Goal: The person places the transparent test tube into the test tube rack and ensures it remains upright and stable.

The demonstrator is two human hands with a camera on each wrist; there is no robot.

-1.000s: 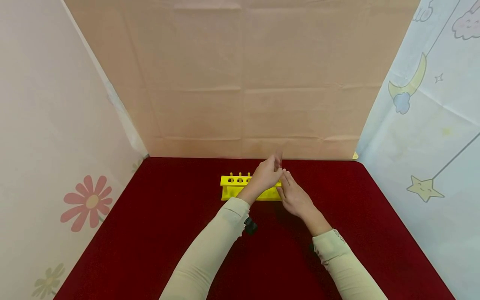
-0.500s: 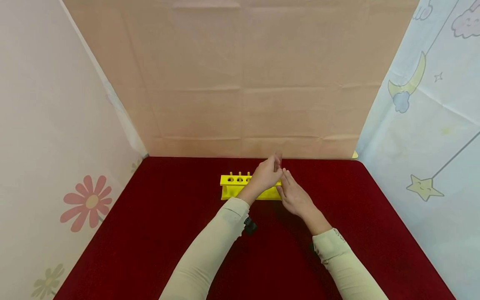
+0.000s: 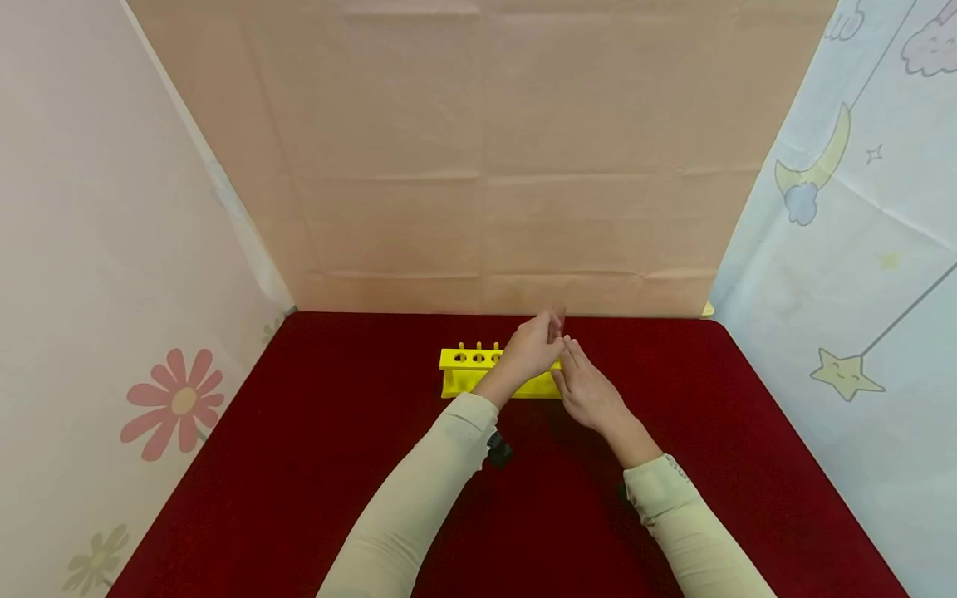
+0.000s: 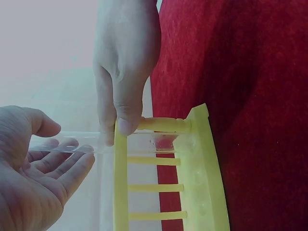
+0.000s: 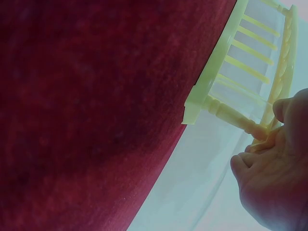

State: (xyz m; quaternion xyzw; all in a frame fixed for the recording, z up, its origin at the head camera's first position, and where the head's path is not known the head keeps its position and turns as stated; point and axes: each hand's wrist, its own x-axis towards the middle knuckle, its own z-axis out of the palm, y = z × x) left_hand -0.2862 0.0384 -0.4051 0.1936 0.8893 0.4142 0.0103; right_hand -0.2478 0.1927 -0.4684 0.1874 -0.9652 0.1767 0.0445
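A yellow test tube rack [image 3: 465, 384] stands on the red cloth. A clear test tube [image 4: 84, 139] sits in its end hole; small droplets show low inside the glass. My left hand [image 3: 529, 347] is at the tube's upper part. In the left wrist view, the fingers [image 4: 72, 175] of that hand are loosely spread behind the tube, the thumb along its other side. My right hand [image 3: 586, 389] holds the rack's right end. Its thumb [image 4: 126, 126] lies at the top plate, and other fingers [image 5: 262, 144] bend at the rail end in the right wrist view.
Red cloth [image 3: 336, 457] covers the table around the rack. A beige sheet [image 3: 478, 166] hangs at the back, with pale printed sheets [image 3: 60, 166] at both sides. A dark wrist device [image 3: 498, 451] hangs under the left sleeve.
The blurred, pinkish shape at the left hand's fingertips shifts slightly between frames in the head view. Both arms, the right hand and the rack keep their places.
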